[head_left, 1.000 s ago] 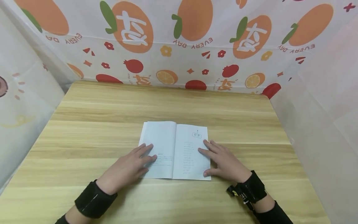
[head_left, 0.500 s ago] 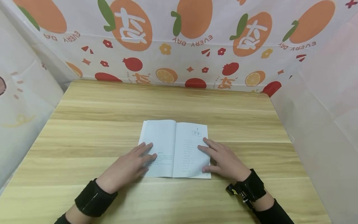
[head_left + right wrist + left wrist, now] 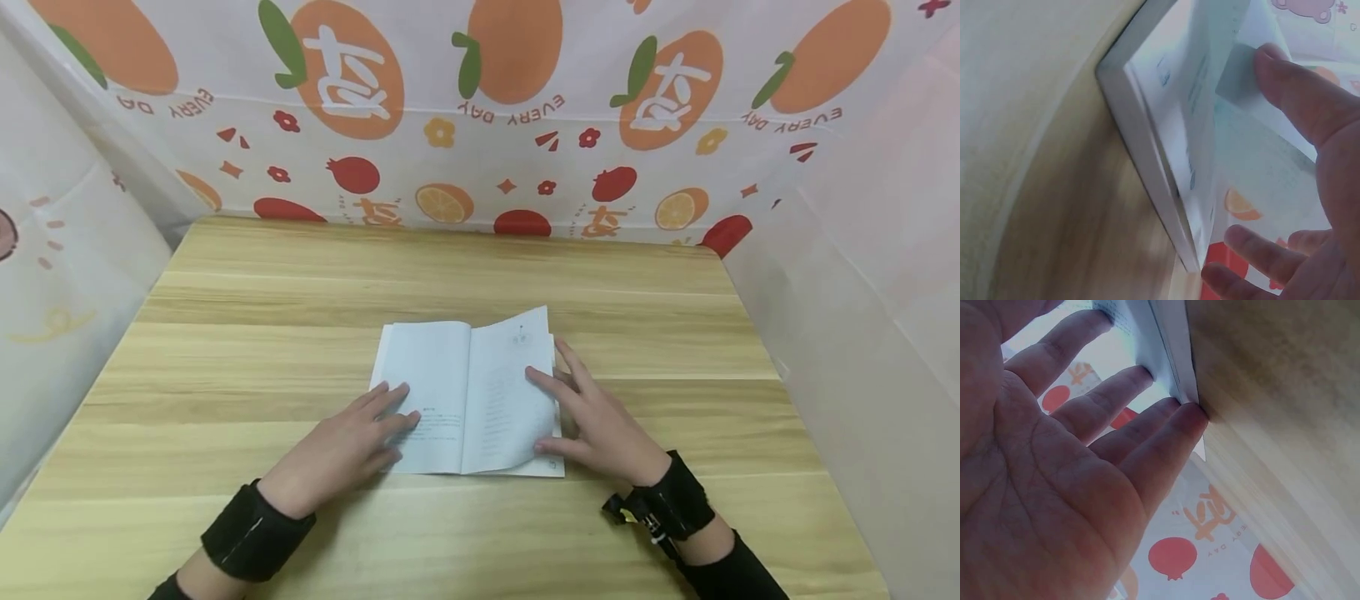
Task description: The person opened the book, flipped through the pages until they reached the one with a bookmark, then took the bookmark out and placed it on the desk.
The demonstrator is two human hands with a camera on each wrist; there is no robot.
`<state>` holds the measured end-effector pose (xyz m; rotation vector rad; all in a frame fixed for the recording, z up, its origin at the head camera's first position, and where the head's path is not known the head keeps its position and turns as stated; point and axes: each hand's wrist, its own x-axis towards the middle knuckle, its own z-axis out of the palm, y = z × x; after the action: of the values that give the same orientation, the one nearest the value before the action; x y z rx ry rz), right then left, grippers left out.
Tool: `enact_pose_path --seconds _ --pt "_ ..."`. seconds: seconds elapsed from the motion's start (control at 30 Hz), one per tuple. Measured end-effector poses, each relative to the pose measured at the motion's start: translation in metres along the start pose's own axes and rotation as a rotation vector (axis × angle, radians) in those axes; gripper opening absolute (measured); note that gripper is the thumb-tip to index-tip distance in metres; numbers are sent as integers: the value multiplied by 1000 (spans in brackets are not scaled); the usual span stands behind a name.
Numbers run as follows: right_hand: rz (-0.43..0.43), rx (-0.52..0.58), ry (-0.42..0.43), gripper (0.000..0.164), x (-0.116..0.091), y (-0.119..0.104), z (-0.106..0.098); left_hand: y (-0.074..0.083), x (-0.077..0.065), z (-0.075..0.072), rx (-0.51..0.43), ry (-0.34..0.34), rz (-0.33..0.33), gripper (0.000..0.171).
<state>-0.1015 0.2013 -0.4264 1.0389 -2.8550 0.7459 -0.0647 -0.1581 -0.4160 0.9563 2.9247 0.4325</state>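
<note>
An open booklet (image 3: pixel 431 358) with printed text lies on the wooden table, its text upside down in the head view. My left hand (image 3: pixel 348 450) rests on its left page, fingers spread; in the left wrist view, fingertips (image 3: pixel 1192 415) touch the booklet's edge. At the right side my right hand (image 3: pixel 603 421) pinches a single page (image 3: pixel 506 367) with thumb and index finger. That page bows upward, its far corner lifted, and another page (image 3: pixel 551 467) shows beneath. In the right wrist view the thumb (image 3: pixel 1269 62) touches the raised page; the index finger is hidden.
The booklet sits mid-way on the wooden table (image 3: pixel 262 350). A fruit-print curtain (image 3: pixel 480 150) hangs along the far edge, with pale sheets at both sides. Black bands (image 3: pixel 258 533) wrap both wrists.
The right-hand page has gone from lying flat to bowed, its far corner lifted. My right hand has shifted slightly left with it. My left hand stays in place.
</note>
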Motion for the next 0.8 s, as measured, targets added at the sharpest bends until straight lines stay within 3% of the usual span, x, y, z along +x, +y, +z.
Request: enact_pose_path --seconds 0.17,0.4,0.57,0.8 --pt "0 14 -15 92 -2 -5 -2 0 0 3 0 4 15 50" --pt "57 171 -24 106 -1 -12 -4 0 -1 3 -13 19 25 53" --pt "34 212 -11 102 2 -14 -3 -1 -2 3 -18 24 31 53" --pt "12 188 -2 96 13 -22 -1 -3 -4 1 -35 15 17 55"
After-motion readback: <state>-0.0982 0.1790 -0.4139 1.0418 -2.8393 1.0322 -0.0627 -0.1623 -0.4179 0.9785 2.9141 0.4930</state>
